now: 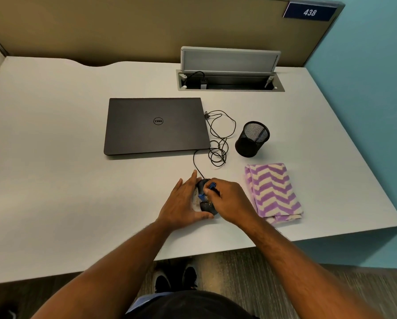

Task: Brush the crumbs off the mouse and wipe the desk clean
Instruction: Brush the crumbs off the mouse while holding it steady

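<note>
Pinching a small blue brush [207, 191], our right hand [229, 200] worked over the mouse [206, 207] at the desk's [77, 180] front edge; our left hand [183, 203], fingers spread, braced it. Crumbs could have scattered toward the striped cloth [272, 192] if we flicked hard.

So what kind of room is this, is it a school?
Probably an office or library study cubicle, not surely a school. A fabric partition walls in the desk, a number sign reads 438, and a pop-up power socket box is built in.
</note>
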A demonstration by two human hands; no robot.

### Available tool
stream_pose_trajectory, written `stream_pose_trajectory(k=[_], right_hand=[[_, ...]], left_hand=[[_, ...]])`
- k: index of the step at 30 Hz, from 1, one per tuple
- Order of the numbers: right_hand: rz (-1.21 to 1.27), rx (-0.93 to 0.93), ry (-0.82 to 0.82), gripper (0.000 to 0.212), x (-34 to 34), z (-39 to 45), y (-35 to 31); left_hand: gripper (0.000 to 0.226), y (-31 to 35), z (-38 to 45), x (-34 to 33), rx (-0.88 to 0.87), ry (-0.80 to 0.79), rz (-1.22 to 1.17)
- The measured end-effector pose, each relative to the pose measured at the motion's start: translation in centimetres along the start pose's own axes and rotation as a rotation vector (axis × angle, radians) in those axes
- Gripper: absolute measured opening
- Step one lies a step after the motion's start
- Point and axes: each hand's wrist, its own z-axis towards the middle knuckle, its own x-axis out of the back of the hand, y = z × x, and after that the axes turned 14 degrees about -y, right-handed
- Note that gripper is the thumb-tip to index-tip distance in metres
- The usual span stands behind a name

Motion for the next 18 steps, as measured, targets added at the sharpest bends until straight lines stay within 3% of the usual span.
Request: stream_pose_trajectory(k=[4,9,14,18], right_hand=[[0.049,-0.041,0.136,0.029,0.2,0.0,-0.1],[-0.019,-0.031,0.002,0.026,0.3,-0.3,0.1],[0.164,-0.122,0.103,0.022,1.5,0.3,0.0],[-0.027,-0.216,0.073,0.019,2.0,0.2,1.1]], left_hand=[[0.127,0.2,-0.1,0.1,0.014,-0.007,-0.010],[0.129,0.1,0.0,0.0,0.008,0.000,0.001],[0.129,0.2,0.0,0.1,0.024,-0.009,-0.009],[0.127,0.2,0.0,0.2,0.031,-0.016,-0.010]])
